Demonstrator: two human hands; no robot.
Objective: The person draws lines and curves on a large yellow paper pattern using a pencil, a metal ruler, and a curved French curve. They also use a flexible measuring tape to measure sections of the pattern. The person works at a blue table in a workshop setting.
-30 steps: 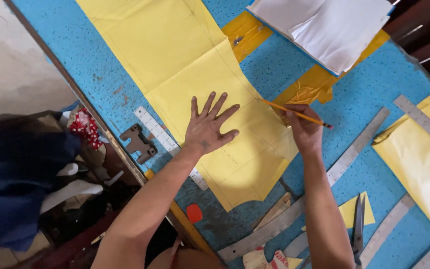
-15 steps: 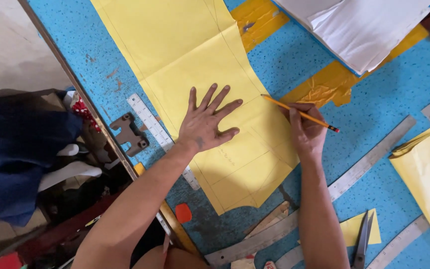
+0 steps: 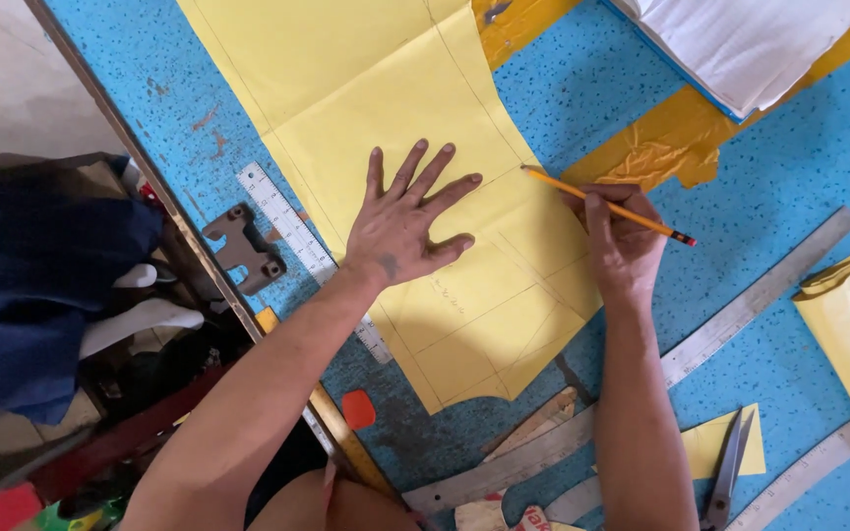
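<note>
A: While the left hand (image 3: 407, 221) lies splayed flat, pinning the yellow paper pattern (image 3: 425, 128) on the blue table (image 3: 799, 167), where is the grip?
B: Right hand (image 3: 622, 241) pinches the pencil (image 3: 607, 206), tip at the edge. The sheet looks thin, light and slide-prone; press it flat, lift by edges.

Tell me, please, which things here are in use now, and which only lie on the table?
In use:
- left hand, flat on the yellow paper pattern
- right hand, holding the pencil at the paper's edge

Lying about:
- clear ruler
- long metal ruler
- scissors
- white papers
- metal bracket
</note>
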